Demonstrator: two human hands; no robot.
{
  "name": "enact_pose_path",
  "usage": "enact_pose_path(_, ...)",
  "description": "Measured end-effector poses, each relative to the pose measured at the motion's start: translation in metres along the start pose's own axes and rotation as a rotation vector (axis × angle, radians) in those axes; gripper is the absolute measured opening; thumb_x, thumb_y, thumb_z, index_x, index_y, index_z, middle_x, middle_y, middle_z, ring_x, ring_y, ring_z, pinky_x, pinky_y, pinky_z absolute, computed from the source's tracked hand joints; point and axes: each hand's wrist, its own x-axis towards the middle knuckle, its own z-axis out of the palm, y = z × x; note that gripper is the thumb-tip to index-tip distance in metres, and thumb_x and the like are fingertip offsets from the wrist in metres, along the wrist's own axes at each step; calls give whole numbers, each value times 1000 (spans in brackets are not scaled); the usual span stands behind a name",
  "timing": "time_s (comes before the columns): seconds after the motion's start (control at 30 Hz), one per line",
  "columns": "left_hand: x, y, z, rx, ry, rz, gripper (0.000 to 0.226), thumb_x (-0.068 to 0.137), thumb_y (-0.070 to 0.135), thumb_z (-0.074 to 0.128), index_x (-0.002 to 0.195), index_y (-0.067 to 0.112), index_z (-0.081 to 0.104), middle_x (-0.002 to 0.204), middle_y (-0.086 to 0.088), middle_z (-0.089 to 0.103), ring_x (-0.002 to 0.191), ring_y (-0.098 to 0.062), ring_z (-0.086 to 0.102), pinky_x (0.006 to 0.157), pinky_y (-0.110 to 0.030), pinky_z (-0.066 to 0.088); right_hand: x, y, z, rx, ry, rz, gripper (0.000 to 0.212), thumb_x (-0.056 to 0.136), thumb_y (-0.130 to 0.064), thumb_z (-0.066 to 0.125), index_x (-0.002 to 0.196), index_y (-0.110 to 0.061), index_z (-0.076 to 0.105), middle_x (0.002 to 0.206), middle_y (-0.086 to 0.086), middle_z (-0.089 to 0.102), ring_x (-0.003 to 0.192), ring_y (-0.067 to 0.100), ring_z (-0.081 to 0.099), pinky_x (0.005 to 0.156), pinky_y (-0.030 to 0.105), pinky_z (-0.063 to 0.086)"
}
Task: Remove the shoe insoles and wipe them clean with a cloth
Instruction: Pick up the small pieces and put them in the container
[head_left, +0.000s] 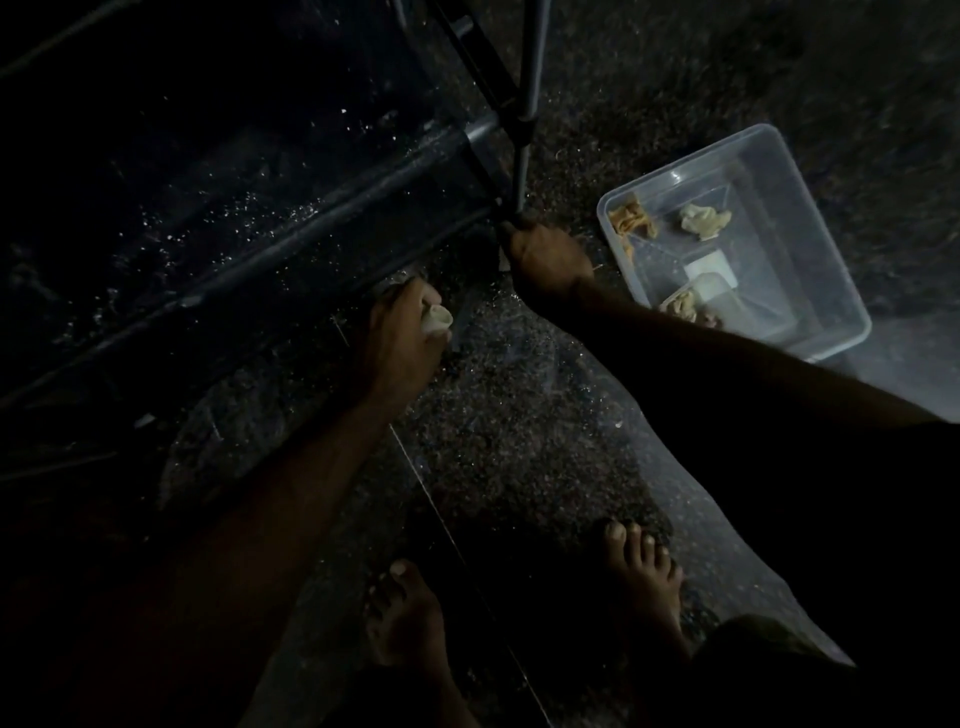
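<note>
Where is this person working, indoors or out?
Probably a dim indoor floor at home: dark speckled stone floor, bare feet, a dark metal rack frame, and a clear plastic tub holding crumpled cloths.

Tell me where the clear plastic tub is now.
The clear plastic tub sits on the floor at the head view's right, just beyond the right hand.

Cloths (701, 221) in tub (831, 291), right of rack (524, 130)

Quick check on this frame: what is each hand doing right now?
Left hand: grips a small pale cloth.
Right hand: fingers curled at the foot of a dark rack; contents too dark to tell.
</note>
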Motion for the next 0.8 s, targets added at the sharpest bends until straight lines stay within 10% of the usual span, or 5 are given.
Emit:
enact_pose_path(0.23,-3,-4,-1,-28,-8,-14,21,83,11,70,97,13,55,100,-7,65,96,-28,60,78,-46,52,-7,-6,17,-81,-119,-48,39,99,-12,42,138,-14,48,141,15,36,123,37,44,92,46,46)
enact_pose_path(0.4,-6,-5,3,-15,2,-66,26,83,13,72,93,22,49,103,-7,64,96,-24,59,65,-23,38,-18,-3,21,-14,-133,-64,31,100,-13,45,130,-7,52,134,15,39,117,35,47,83,39,47)
enact_pose_path(0.8,-13,17,16,-50,36,-96,18,82,16,71,94,11,58,87,-2,62,83,-27,61,70,-41,50,-30,71,-44,120,31,15,23,98,-16,48,110,-5,64,111,19,64,101,33,61,77,33,43)
